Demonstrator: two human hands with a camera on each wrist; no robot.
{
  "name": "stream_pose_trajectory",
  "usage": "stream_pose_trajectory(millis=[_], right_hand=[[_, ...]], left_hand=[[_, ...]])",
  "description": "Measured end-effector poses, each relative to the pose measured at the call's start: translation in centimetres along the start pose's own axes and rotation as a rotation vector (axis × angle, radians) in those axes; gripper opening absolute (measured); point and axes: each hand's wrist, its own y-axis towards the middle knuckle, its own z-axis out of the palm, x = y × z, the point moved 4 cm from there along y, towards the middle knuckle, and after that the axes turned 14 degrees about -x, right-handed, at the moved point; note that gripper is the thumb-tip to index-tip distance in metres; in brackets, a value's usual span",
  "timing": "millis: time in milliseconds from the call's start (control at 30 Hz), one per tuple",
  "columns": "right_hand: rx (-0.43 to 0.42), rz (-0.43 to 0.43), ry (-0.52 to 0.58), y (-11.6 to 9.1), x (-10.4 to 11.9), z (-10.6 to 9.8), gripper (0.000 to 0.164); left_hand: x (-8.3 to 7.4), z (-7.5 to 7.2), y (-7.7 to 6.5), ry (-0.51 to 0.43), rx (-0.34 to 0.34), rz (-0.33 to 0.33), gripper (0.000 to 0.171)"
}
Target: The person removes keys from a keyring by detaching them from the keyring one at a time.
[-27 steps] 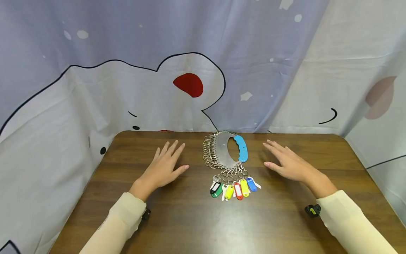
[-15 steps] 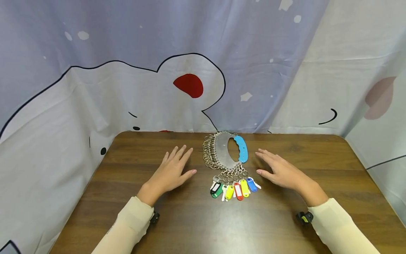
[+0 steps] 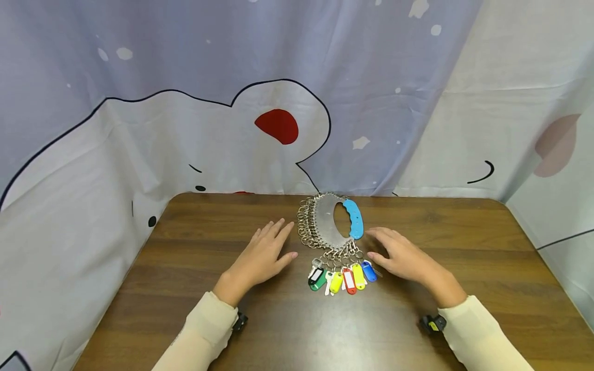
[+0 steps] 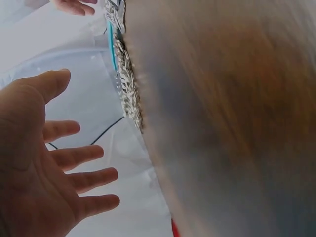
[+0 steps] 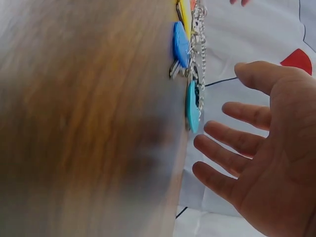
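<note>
A key holder with a curved silver metal plate (image 3: 326,222) and a blue grip (image 3: 356,219) lies flat near the table's far edge. Many snap hooks with rings fan out from its left rim. Along its near rim hang keys with tags: a blue tag (image 3: 369,271), two yellow ones, a red tag (image 3: 349,281), a green tag (image 3: 318,281) and a black one. My left hand (image 3: 260,257), fingers spread, is just left of the hooks and touches nothing. On the other side my right hand (image 3: 406,257) has its fingertips close to the blue grip, palm facing inward, holding nothing.
The brown wooden table (image 3: 325,330) extends on both sides and toward me. A printed curtain (image 3: 209,134) hangs directly behind its far edge and along the sides. Each wrist wears a small black device, such as the right wrist's device (image 3: 432,324).
Both hands have moved inward toward the key holder, the left rightward and the right leftward, coming slightly nearer to me. The key holder and keys have stayed in place.
</note>
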Motion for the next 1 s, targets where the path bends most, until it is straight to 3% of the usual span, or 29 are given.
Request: stream_pose_trajectory(millis=[267,533,700,1000], right_hand=[[0.004,0.022,0.014,0.3,0.6,0.8,0.049],[0.023,0.057,0.107,0.3,1.2,1.5,0.038],[0.031,0.073,0.074,0.5,1.3,1.8,0.033],[0.078,0.110,0.015,0.6,1.4,2.5,0.032]], left_hand=[[-1.3,0.7,0.5,-0.008,-0.010,0.023,0.067],[-2.4,1.2,1.1,-0.011,-0.013,0.057,0.064],[-3.2,1.5,1.5,-0.035,-0.036,0.096,0.061],[-4.3,2.4,1.5,-0.018,-0.012,0.110,0.054]])
